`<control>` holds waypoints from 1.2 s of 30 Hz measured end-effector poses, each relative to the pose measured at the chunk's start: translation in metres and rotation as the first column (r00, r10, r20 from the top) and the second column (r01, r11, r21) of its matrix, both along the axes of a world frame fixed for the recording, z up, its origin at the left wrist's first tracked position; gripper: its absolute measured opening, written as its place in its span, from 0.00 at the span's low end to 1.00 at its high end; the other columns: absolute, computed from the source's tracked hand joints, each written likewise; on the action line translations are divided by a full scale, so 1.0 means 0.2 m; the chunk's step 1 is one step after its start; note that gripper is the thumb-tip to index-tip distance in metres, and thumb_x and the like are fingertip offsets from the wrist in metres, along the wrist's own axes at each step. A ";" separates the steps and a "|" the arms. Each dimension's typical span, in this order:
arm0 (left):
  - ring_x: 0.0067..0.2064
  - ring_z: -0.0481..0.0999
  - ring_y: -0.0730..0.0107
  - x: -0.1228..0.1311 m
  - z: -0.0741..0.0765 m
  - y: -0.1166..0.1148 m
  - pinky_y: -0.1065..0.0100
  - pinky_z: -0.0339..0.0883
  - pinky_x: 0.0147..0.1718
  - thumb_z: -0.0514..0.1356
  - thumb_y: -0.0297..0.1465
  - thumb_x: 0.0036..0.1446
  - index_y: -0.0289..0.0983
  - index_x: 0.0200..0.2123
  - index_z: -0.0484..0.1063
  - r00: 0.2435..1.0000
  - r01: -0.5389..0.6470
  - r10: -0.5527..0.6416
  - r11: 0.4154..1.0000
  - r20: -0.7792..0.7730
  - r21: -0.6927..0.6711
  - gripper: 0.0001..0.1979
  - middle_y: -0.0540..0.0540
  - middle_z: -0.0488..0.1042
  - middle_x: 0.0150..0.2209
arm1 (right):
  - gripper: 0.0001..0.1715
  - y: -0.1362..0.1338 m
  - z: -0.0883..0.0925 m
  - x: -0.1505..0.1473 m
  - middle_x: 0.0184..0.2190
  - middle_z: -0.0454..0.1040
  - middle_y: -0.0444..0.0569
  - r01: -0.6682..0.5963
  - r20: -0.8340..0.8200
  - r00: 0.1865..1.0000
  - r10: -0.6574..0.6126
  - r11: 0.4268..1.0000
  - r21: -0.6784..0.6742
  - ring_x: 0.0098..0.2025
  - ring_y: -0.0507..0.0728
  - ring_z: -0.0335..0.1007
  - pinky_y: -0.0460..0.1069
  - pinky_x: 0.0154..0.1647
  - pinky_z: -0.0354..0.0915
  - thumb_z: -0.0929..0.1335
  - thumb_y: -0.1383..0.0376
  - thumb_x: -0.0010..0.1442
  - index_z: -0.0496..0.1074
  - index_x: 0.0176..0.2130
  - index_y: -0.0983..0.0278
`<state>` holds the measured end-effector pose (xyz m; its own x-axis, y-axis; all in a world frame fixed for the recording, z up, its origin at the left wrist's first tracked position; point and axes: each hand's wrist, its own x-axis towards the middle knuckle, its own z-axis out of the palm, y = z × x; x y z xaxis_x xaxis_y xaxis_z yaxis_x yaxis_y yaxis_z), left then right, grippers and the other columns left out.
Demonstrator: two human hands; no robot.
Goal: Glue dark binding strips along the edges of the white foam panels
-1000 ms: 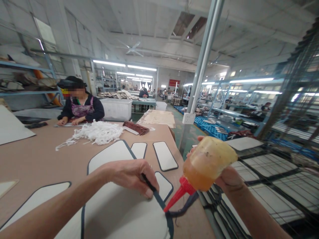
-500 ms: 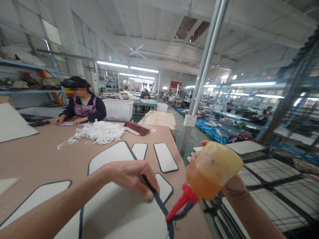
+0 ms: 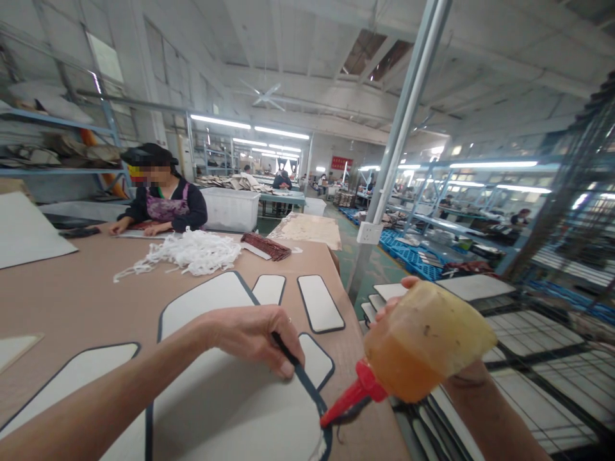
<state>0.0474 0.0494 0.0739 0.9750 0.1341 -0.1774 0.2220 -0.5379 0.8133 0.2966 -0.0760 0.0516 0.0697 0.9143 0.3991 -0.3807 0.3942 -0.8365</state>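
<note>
My left hand [image 3: 269,339] pinches the dark-edged rim of a large off-white panel [image 3: 230,403], thumb on top and fingers curled over the edge. In my right hand [image 3: 398,298] is a squeeze bottle [image 3: 427,339], tipped nozzle-down and partly filled with amber liquid. Its red nozzle [image 3: 346,402] touches or nearly touches the dark border at the panel's right corner. A dark strip hangs loose just behind the nozzle tip. Smaller dark-edged panels [image 3: 321,304] lie flat beyond my left hand. The bottle hides most of my right fingers.
A heap of white strips [image 3: 195,251] and a brown bundle [image 3: 266,246] lie farther back on the brown table [image 3: 120,307]. Across it sits a co-worker [image 3: 163,198] with both hands on the tabletop. A metal post [image 3: 398,128] and a wire rack of panels [image 3: 542,371] stand right.
The bottle has swung right and tilted lower at its base, while its nozzle stays by the panel's corner. My left hand keeps its pinch. The view has shifted slightly.
</note>
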 end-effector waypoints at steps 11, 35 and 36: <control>0.28 0.60 0.74 -0.07 -0.01 0.01 0.72 0.51 0.25 0.61 0.40 0.53 0.32 0.32 0.78 0.992 -0.117 0.118 0.993 -0.032 0.033 0.15 0.51 0.63 0.24 | 0.23 -0.05 -0.04 -0.01 0.33 0.78 0.47 0.177 -0.070 0.981 -0.179 0.983 -0.041 0.44 0.68 0.73 0.60 0.50 0.65 0.73 0.49 0.45 0.75 0.42 0.51; 0.25 0.51 0.77 -0.15 -0.12 0.07 0.69 0.42 0.23 0.56 0.44 0.57 0.34 0.22 0.64 0.958 -0.273 0.269 0.962 0.102 0.024 0.19 0.55 0.52 0.21 | 0.35 -0.07 -0.14 0.02 0.41 0.78 0.46 0.320 -0.007 0.947 -0.320 0.947 0.006 0.44 0.67 0.74 0.61 0.44 0.72 0.79 0.55 0.38 0.70 0.47 0.46; 0.25 0.51 0.77 -0.15 -0.12 0.08 0.69 0.42 0.23 0.56 0.44 0.57 0.34 0.23 0.64 0.957 -0.275 0.272 0.961 0.100 0.022 0.20 0.55 0.52 0.21 | 0.37 -0.07 -0.14 0.02 0.41 0.78 0.46 0.321 -0.007 0.947 -0.321 0.947 0.003 0.44 0.67 0.74 0.61 0.43 0.72 0.80 0.56 0.37 0.70 0.47 0.46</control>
